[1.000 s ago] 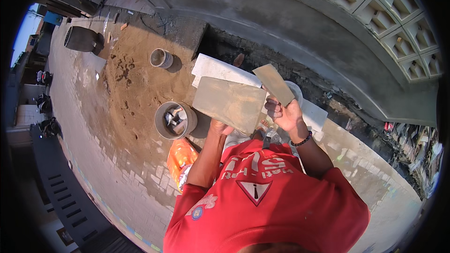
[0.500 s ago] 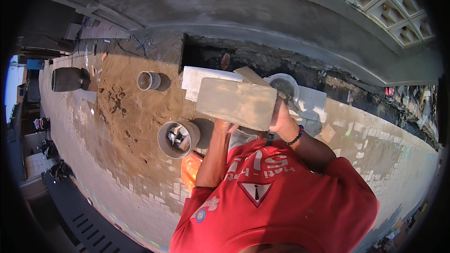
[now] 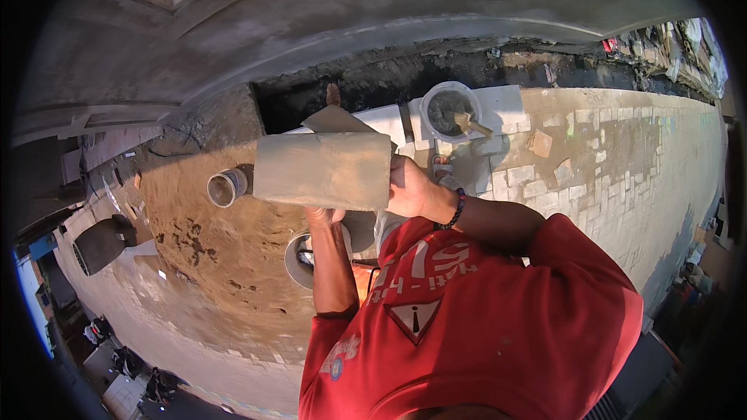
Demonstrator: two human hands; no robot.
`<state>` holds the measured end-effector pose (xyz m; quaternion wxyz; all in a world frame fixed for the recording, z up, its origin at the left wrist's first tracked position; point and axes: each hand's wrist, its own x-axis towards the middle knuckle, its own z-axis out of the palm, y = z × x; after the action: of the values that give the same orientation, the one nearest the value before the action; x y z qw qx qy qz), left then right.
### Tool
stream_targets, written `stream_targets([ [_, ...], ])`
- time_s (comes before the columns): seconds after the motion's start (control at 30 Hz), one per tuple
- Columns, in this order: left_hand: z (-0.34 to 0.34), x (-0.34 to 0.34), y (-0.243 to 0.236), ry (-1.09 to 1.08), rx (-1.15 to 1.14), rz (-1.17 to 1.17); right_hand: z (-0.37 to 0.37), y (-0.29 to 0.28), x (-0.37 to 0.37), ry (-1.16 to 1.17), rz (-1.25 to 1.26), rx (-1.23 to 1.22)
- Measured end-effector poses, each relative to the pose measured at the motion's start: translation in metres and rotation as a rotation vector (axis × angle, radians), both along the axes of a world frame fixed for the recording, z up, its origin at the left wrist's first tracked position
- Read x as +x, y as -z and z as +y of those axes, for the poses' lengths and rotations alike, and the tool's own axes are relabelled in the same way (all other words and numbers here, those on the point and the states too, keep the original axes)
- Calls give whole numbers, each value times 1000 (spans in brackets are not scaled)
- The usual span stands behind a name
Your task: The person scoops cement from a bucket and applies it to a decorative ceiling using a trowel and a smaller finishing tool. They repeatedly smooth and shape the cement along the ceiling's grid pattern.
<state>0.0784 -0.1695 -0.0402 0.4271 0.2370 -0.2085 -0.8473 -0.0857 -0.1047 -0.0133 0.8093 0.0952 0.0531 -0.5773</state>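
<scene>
A flat rectangular grey-tan slab (image 3: 323,171), smudged on its face, is held up in front of my chest. My left hand (image 3: 325,215) grips its lower edge from beneath, with most of the fingers hidden behind it. My right hand (image 3: 411,187), with a beaded bracelet at the wrist, is closed on its right end. A second flat grey piece (image 3: 338,119) shows its corner behind the upper edge; I cannot tell whether I hold it too. Beyond my right hand stands a white bucket (image 3: 429,126) of grey wet mix, with a tool's handle leaning out.
A small bucket (image 3: 227,187) stands on the sand (image 3: 187,225) to the left. A larger bucket (image 3: 296,264) is partly hidden by my left forearm. A dark trench (image 3: 288,105) runs along the grey wall (image 3: 327,23). Paving blocks (image 3: 607,140) cover the ground to the right.
The view has turned to the right, and the mortar bucket with its tool shows more fully. The slab stays in both hands and now sits further left in the picture.
</scene>
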Motion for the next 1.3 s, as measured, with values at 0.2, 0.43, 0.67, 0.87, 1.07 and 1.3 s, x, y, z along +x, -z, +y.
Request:
stream_targets([
  [0.2,-21,-1,9,-84,74,67,54,84,-57,-281,1281,216],
  [0.43,3,4,27,-149,160,-126,161,307,-213,-581,2499,315],
  [0.67,68,5,52,-219,310,-362,131,388,-287,-1098,2403,593],
  [0.87,98,-11,55,-232,375,-449,124,429,-299,-976,2319,357],
  [1.07,97,-25,63,-201,382,-453,107,413,-302,-1008,2330,201],
  [1.3,85,-34,74,-156,388,-428,111,404,-315,-959,2241,327],
])
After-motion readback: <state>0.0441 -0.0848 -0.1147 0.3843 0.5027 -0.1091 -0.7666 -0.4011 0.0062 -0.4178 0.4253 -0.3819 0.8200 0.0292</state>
